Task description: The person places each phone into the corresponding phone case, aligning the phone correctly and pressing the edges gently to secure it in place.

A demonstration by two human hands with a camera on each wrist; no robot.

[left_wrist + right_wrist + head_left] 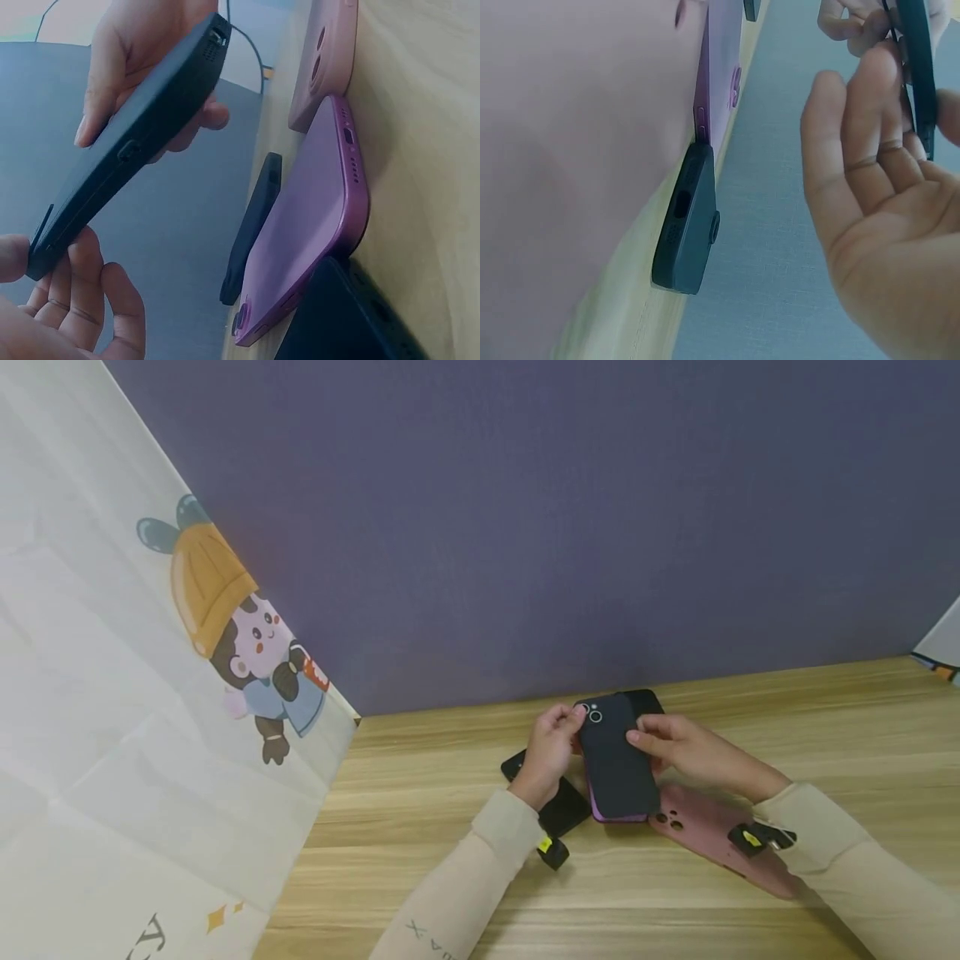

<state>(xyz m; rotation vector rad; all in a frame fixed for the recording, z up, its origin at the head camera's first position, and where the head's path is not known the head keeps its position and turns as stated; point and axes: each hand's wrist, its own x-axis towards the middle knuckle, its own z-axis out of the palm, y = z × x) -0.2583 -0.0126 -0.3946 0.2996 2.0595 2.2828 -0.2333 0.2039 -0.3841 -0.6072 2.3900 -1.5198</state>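
- Holding a dark phone case (617, 758) between both hands above the wooden table (825, 727), I have my left hand (550, 752) pinching its camera-end corner with thumb and fingertips, and my right hand (678, 745) gripping the opposite long edge, thumb on the back, fingers curled beneath.
- The case's long axis runs away from me toward the wall, camera cut-out at the far end; it sits squarely between my hands, neither nearer than the other.
- Directly below it lies a purple phone (315, 217), flat on the table and apart from the case, its long axis roughly in line with the case.
- A pink case (712, 831) lies just beside the phone under my right forearm; a black case (558, 806) lies under my left wrist, and another dark case (686, 217) rests past the phone's far end.
- Behind the table stands a purple-grey wall (525, 527); a pale cloth with a cartoon figure (232, 627) hangs at left.
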